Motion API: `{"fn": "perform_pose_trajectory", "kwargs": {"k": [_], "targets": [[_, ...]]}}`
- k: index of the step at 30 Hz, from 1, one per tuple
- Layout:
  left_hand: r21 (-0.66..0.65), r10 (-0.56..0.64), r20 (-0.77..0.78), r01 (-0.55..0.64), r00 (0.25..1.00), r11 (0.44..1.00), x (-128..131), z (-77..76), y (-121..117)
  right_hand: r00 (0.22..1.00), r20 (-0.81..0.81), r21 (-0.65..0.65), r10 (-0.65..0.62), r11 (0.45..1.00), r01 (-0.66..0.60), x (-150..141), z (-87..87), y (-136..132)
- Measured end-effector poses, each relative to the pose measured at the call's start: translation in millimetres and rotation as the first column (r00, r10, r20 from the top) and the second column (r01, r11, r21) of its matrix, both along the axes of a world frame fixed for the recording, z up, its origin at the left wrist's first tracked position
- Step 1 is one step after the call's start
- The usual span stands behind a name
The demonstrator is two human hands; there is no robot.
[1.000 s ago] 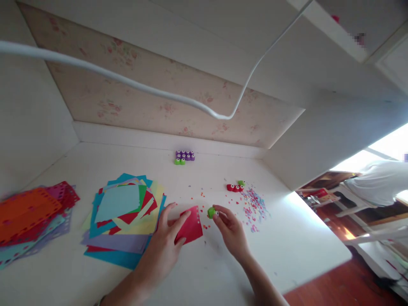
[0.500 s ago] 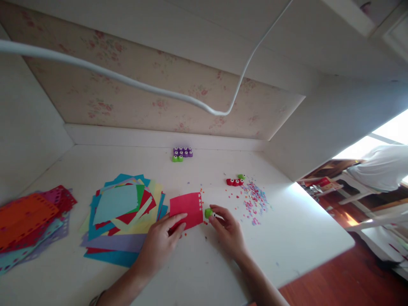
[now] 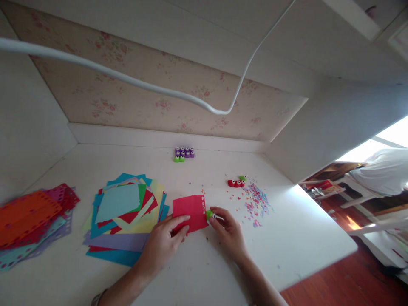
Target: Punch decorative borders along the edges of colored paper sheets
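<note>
Pinched between the thumb and fingers of my left hand (image 3: 167, 236) is a sheet of red paper (image 3: 189, 210). Small cut-out shapes run down the upper part of its right edge. My right hand (image 3: 228, 229) is closed on a small green craft punch (image 3: 210, 214) with a white and black round top. The punch sits right at the sheet's right edge; I cannot tell whether the paper is inside its slot. Just left of my left hand lies a pile of coloured paper (image 3: 117, 204).
Punched sheets (image 3: 28, 216) overlap at the far left. Purple punches (image 3: 185, 152) and green punches (image 3: 179, 159) stand near the back wall. Red punches (image 3: 236, 183) sit beside scattered confetti (image 3: 256, 199). A white cable (image 3: 153, 87) hangs across above the table.
The punch and the red paper have come together at the paper's right edge, where a small gap showed before. Another punched shape now shows along that edge. The whole view has shifted slightly.
</note>
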State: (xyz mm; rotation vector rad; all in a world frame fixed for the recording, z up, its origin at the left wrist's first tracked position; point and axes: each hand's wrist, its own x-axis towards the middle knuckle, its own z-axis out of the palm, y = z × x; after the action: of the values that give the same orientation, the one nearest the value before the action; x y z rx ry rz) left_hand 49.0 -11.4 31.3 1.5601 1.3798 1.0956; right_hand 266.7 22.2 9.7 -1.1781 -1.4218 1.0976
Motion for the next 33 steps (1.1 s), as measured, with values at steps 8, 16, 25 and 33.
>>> {"fn": "perform_pose_trajectory", "kwargs": {"k": [8, 16, 25, 33], "targets": [[-0.016, -0.01, -0.015, 0.01, 1.0, 1.0, -1.4, -5.5, 1.1, 1.0, -0.02, -0.005, 0.014, 1.0, -0.014, 1.4, -0.7, 0.7], [0.035, -0.027, -0.088, 0.03, 0.996, 0.999, 0.7, -6.2, -0.5, 0.994, 0.099, 0.073, 0.042, 0.996, -0.05, -1.1, 7.2, -1.8], [0.218, -0.021, -0.53, 0.16, 0.848, 0.963, 7.4, -15.0, -9.9, 0.862, 0.506, 0.257, 0.02, 0.951, -0.173, -0.4, 12.3, -8.0], [0.114, -0.097, -0.734, 0.263, 0.672, 0.958, 3.1, 16.0, -22.5, 0.819, 0.573, 0.37, 0.001, 0.892, -0.261, 3.2, 7.4, -5.5]]}}
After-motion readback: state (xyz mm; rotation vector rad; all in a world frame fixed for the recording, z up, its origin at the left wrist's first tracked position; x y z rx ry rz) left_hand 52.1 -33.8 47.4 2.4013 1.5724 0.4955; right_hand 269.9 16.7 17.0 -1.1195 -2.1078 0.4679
